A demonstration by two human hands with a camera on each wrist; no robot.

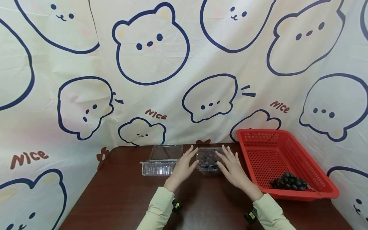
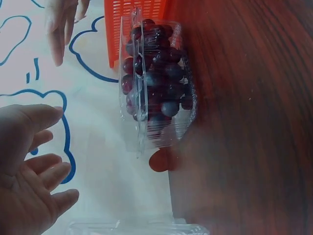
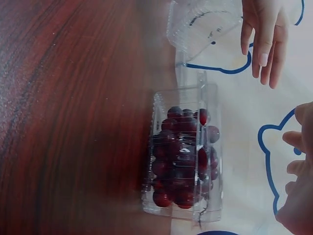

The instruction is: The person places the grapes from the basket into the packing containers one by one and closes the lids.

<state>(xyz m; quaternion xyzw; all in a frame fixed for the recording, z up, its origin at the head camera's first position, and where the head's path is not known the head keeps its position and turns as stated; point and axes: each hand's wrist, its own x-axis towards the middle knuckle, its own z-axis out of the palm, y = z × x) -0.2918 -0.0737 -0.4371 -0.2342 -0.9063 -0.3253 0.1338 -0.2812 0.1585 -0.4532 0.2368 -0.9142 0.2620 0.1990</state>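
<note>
A clear plastic clamshell box (image 1: 209,161) of dark grapes (image 2: 164,83) stands on the table between my two hands, its lid down over the fruit. My left hand (image 1: 181,168) hovers at the box's left with fingers spread and nothing in them. Across from it, my right hand (image 1: 233,169) is held over the box's right side, fingers apart and likewise holding nothing. In both wrist views a gap shows between the hands and the box (image 3: 181,156).
Left of my left hand stands another clear clamshell box (image 1: 159,168), its lid raised at the back. A red plastic basket (image 1: 299,193) at the right holds a bunch of dark grapes (image 1: 288,181). A patterned cloth (image 1: 149,70) hangs behind the brown table (image 1: 120,191).
</note>
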